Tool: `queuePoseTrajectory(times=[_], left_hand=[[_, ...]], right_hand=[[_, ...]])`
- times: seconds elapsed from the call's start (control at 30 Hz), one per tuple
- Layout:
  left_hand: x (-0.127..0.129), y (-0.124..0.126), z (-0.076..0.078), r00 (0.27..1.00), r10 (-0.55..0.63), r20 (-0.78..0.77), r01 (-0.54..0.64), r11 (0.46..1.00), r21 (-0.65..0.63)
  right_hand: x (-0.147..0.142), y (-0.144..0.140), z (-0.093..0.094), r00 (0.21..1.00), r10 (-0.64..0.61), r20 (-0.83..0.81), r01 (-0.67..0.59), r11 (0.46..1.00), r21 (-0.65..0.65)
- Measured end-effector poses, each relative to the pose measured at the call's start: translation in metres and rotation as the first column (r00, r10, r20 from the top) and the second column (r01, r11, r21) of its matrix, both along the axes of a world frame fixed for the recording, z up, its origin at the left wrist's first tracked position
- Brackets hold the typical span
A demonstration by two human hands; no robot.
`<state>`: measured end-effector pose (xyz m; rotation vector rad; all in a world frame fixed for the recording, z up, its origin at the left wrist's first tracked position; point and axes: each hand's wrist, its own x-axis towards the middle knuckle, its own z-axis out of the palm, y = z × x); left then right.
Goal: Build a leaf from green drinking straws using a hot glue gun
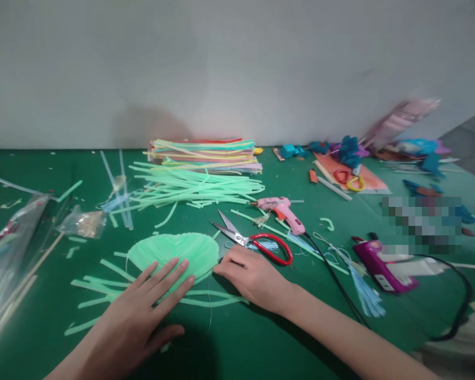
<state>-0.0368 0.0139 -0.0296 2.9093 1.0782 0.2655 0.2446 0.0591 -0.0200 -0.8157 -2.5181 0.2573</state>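
Observation:
A pale green leaf-shaped piece made of straws (pixel 182 252) lies flat on the green table (pixel 261 338). My left hand (pixel 142 311) rests palm down on its near edge, fingers spread over it. Beside the piece's right tip, my right hand (pixel 253 277) has its fingertips on the table; whether they pinch anything I cannot tell. Loose green straw strips (pixel 103 287) stick out from under the piece. Red-handled scissors (pixel 257 243) lie open just beyond my right hand.
A pink glue gun (pixel 283 211) with a black cord lies behind the scissors. Green straws (pixel 193 190) and a stack of coloured straws (pixel 206 153) sit further back. A purple device (pixel 376 266), a blue tassel (pixel 366 295), plastic bags at left and craft scraps at right.

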Motion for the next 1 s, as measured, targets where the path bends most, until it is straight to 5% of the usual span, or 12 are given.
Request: queuePoseTrajectory(times=[0.2,0.4,0.6,1.0], left_hand=[[0.006,0.003,0.012,1.0,0.0,0.01,0.0,1.0,0.015],[0.052,0.03,0.013,0.969,0.194,0.152,-0.19,0.981,-0.04],[0.071,0.046,-0.009,0.993,0.1,0.06,-0.098,0.994,-0.045],[0.067,0.045,-0.004,0.998,0.06,0.023,-0.058,0.996,-0.063]], right_hand=[[-0.002,0.002,-0.003,0.999,-0.036,0.014,0.035,0.999,0.009],[-0.002,0.005,-0.004,1.0,0.002,-0.026,-0.003,0.999,-0.043],[-0.001,0.004,-0.001,0.99,-0.084,-0.117,0.051,0.964,-0.262],[0.004,0.007,0.0,0.982,-0.115,-0.15,0.043,0.91,-0.413]])
